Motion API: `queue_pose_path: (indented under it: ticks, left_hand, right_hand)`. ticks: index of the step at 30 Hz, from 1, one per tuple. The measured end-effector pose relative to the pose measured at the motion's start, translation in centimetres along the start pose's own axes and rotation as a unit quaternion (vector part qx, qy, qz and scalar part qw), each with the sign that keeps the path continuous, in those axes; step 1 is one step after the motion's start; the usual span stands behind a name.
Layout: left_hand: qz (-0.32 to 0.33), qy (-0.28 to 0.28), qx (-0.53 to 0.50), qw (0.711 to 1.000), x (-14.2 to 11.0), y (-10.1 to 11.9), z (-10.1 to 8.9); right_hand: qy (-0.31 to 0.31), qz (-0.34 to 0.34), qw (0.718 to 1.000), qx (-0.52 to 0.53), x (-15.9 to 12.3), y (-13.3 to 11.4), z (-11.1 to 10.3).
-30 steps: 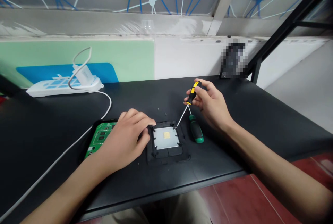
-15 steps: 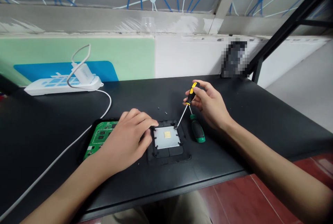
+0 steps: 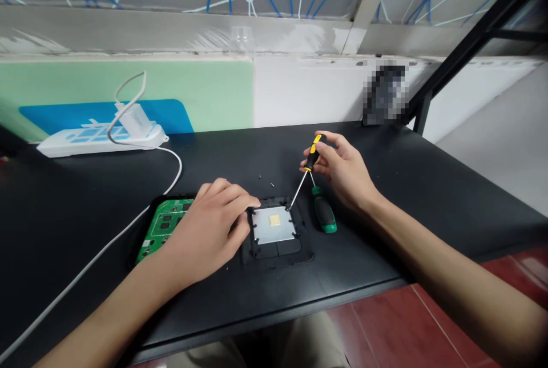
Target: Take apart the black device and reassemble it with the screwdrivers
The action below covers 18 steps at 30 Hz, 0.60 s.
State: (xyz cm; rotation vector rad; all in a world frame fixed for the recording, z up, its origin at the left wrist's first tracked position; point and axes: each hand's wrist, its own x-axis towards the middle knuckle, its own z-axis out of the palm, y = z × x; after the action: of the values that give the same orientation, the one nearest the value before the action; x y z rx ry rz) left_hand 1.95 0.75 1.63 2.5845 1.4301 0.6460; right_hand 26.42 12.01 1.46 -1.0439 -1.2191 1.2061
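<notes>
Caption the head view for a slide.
Right hand holds a yellow-black screwdriver to a metal plate's corner; green screwdriver beside.

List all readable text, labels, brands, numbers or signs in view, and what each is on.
No text can be read.
White plug-in adapter: faint grey marking, too blurred.
Green circuit board: any markings too small.
Yellow-and-black screwdriver: any marking on the handle too small.
Dark object by the wall: pixelated, nothing legible.
</notes>
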Motion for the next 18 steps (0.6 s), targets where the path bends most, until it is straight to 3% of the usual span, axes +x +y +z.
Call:
queue_pose_path:
  ticks: [10,18]
  left_hand:
    - [0.013,-0.038,-0.026,0.999,0.9,2.2,-0.1]
    - [0.019,-0.06,-0.034,0.997,2.0,2.7,0.8]
  right_hand:
    - [0.005,-0.005,1.0,-0.006,0.1,0.1,0.1]
    - [0.0,-0.009,1.0,-0.004,0.2,0.3,0.0]
